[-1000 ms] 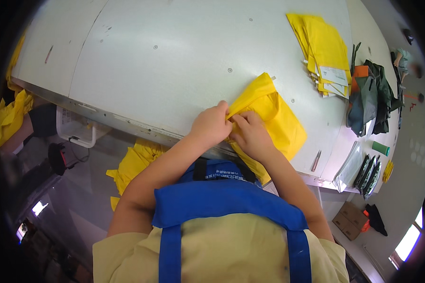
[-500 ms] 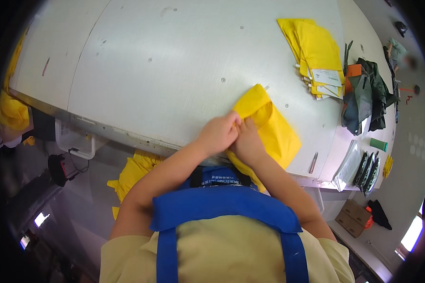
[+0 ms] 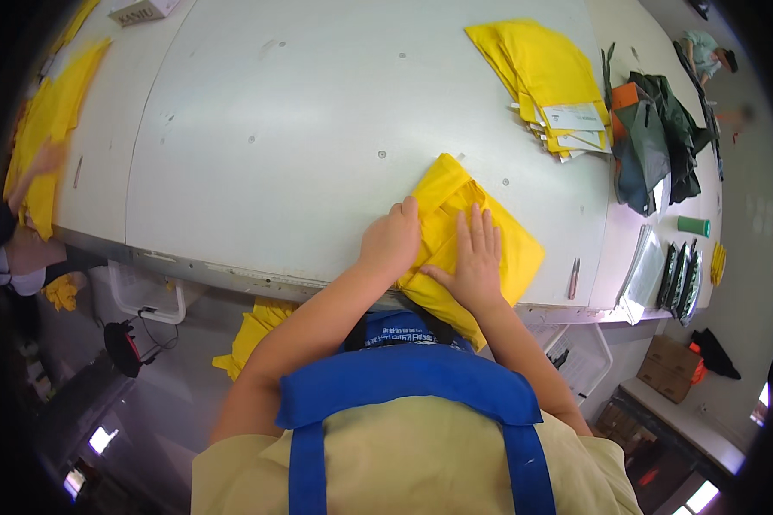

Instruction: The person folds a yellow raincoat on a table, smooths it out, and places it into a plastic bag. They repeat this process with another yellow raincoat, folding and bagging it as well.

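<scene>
A folded piece of yellow fabric (image 3: pixel 511 245) lies slantwise at the table's near side, its lower end hanging over the front edge toward my blue apron (image 3: pixel 404 378). My left hand (image 3: pixel 392 238) is closed on the fabric's left edge, knuckles up, fingertips partly hidden. On top of the same piece rests my right hand (image 3: pixel 475 262), flat with its fingers stretched out and the thumb apart. Beyond it, to the right, is a stack of folded yellow fabric pieces (image 3: pixel 545 64) with white paper labels at the near end.
Dark green and grey fabric (image 3: pixel 657 142), a green roll (image 3: pixel 693 226), clear plastic sheets (image 3: pixel 640 266) and small dark packets (image 3: pixel 680 279) sit on the right. Thread snips (image 3: pixel 574 279) lie by the front edge. At far left, another person's hand (image 3: pixel 47 157) touches yellow fabric.
My hands have moved apart: the right has gone from a pinch beside the left to lying flat on the fabric. A flap now lies folded over. The view has shifted slightly.
</scene>
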`<state>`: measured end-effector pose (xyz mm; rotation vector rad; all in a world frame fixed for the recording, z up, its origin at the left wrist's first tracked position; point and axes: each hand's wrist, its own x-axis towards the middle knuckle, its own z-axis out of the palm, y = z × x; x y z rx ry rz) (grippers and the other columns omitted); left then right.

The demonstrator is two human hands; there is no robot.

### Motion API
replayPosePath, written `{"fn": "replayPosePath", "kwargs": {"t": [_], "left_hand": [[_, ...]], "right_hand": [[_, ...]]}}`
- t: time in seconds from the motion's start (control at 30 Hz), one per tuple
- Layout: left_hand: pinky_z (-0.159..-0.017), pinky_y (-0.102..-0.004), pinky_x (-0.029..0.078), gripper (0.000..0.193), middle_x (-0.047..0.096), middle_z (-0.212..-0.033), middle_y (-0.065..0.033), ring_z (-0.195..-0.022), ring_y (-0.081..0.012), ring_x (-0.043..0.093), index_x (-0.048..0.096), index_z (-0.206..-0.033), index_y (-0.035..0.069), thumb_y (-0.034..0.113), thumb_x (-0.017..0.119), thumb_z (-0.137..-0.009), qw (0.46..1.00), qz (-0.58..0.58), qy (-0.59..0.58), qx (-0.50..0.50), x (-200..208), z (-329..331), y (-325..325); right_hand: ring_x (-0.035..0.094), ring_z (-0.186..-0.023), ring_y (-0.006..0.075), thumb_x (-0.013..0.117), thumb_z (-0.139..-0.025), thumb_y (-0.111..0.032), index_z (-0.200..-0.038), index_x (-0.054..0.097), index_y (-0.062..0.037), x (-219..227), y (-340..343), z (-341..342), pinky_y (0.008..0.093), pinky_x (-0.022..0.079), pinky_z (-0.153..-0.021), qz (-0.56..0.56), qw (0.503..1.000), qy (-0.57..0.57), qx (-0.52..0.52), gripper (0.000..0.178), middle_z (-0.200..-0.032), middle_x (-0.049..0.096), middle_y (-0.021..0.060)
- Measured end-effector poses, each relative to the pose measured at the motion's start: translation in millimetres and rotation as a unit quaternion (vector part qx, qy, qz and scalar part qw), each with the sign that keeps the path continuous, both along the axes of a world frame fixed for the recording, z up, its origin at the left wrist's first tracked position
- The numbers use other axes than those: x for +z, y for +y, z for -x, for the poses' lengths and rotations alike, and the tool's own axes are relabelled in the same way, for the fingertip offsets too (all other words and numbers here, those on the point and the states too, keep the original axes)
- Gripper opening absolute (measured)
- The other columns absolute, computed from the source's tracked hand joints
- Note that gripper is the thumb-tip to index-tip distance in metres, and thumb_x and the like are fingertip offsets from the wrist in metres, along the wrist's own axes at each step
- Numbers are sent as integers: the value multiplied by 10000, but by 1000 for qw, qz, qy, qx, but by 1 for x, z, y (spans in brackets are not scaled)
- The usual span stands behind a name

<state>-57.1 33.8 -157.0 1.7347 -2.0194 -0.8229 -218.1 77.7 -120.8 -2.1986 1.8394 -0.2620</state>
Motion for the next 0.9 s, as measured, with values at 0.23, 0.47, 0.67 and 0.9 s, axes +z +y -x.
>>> {"fn": "replayPosePath", "kwargs": {"t": [0.23,0.47,0.67,0.9], "left_hand": [[-585,-442,506,136,635,-764,-160,-695,-352,636,502,-941,55,159,513,-854,983,4,7,-181,25,32,1],[-599,-464,505,144,636,-727,-184,-688,-362,639,499,-941,33,140,493,-845,977,-49,-56,-201,19,55,-1],[-631,-487,501,162,648,-772,-212,-725,-395,638,492,-973,11,96,495,-835,963,-131,-113,-207,11,52,-27],[-694,-470,509,189,657,-834,-217,-809,-386,646,501,-1008,7,56,485,-827,955,-152,-140,-212,13,62,-29]], "right_hand": [[127,-1420,388,639,-746,-501,-1376,426,-128,-30,-1,0,621,35,-1095,-72,994,76,17,763,-1499,235,229],[172,-1409,390,600,-798,-249,-1315,455,-50,-43,-4,16,591,95,-1103,-40,996,-76,0,573,-1468,281,241],[515,-1075,352,629,-745,2,-1074,550,-24,-49,9,26,404,406,-903,15,881,-436,-182,339,-1134,533,181],[524,-748,210,595,-727,-144,-822,594,-119,-28,45,-24,342,384,-635,114,971,-172,124,98,-764,519,50]]}}
